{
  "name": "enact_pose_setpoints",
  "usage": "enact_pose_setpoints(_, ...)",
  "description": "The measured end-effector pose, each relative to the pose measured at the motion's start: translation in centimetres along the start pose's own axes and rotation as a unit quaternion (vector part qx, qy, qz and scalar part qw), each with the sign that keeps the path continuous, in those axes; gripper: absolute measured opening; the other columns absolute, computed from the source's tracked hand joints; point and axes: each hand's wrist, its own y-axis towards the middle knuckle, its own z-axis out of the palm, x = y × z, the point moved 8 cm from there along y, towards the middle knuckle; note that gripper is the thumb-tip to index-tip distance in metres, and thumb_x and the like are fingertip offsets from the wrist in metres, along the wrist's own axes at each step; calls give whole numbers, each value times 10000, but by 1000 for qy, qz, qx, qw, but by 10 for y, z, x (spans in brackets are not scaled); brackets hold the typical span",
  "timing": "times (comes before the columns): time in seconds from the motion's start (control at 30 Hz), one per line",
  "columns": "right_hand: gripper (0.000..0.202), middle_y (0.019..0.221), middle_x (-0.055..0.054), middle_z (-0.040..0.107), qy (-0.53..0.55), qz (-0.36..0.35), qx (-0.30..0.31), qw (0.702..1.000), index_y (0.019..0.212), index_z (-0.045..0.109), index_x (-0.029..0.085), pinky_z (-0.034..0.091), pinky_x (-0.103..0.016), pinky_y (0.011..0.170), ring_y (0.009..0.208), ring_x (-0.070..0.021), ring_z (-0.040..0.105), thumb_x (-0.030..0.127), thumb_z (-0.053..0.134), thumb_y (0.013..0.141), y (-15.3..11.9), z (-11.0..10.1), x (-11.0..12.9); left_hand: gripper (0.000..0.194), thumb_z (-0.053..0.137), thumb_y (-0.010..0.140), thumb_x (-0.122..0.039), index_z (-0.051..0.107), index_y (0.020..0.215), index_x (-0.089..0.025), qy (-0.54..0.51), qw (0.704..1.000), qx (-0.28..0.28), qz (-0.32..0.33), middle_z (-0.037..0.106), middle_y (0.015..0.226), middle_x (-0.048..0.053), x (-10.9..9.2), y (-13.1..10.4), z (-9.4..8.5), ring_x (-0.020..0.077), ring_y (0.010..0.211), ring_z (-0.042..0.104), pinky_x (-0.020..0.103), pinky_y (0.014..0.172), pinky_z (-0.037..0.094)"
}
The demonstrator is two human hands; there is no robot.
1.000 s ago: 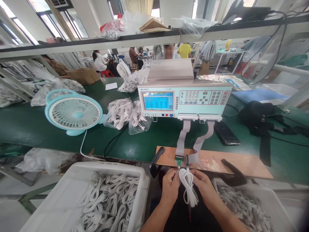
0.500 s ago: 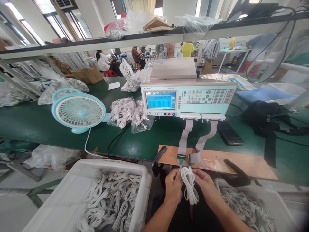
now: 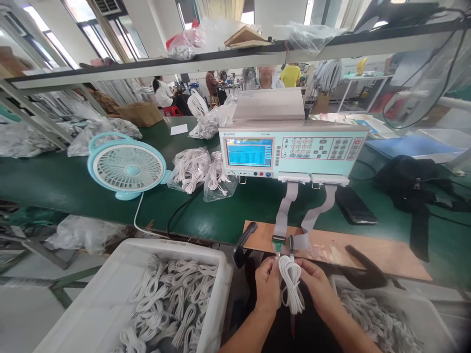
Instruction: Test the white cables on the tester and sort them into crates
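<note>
One coiled cable (image 3: 293, 290) is held between pinched fingers of the left hand (image 3: 267, 285) and right hand (image 3: 316, 280); presumably light and limp, best gripped at its stiffer ends.

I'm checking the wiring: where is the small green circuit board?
In the head view, the small green circuit board sits right of centre, at the near end of the left grey ribbon cable, just beyond the left hand.

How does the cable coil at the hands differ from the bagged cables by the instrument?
The coil is a single bundle; the bagged cables are many. The coil is bare, between left hand and right hand; the bagged cables sit in clear bags on the bench. Both are white.
</note>
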Motion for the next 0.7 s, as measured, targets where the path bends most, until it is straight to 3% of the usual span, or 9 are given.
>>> enact_pose_setpoints(0.13, 294, 731, -34, 657, 36, 5, 4, 999, 861, 704, 156, 427, -278, 652, 644, -171, 540, 377, 745, 671, 1, 4, -4, 408, 521, 801, -482, 477, 561, -155, 24, 1000, 11, -10, 404, 556, -38, 4, 2, -1, 105, 564, 339, 227, 545, 321)
enact_pose_setpoints(0.33, 271, 709, -36, 665, 63, -4, -11, 998, 796, 713, 168, 436, -270, 615, 624, -177, 554, 390, 757, 647, 0, 7, -5, 457, 505, 763, -569, 424, 547, -174, 67, 996, 39, -32, 363, 540, -45, -4, 7, 4, 109, 555, 318, 235, 523, 291)
enact_pose_setpoints(0.5, 299, 605, -35, 637, 69, -30, -20, 997, 700, 695, 170, 451, -302, 594, 595, -212, 576, 428, 776, 573, 2, 9, -3, 488, 540, 686, -623, 439, 514, -178, 91, 995, 8, -33, 409, 536, -18, 2, 15, 1, 139, 586, 366, 259, 561, 323)
enact_pose_setpoints(0.7, 335, 559, -30, 608, 54, -46, -45, 996, 605, 655, 172, 450, -314, 571, 535, -203, 556, 479, 770, 534, -2, 10, 7, 464, 621, 625, -609, 545, 517, -165, 36, 998, -29, -32, 506, 553, 12, 7, 16, -4, 159, 601, 441, 263, 577, 362)
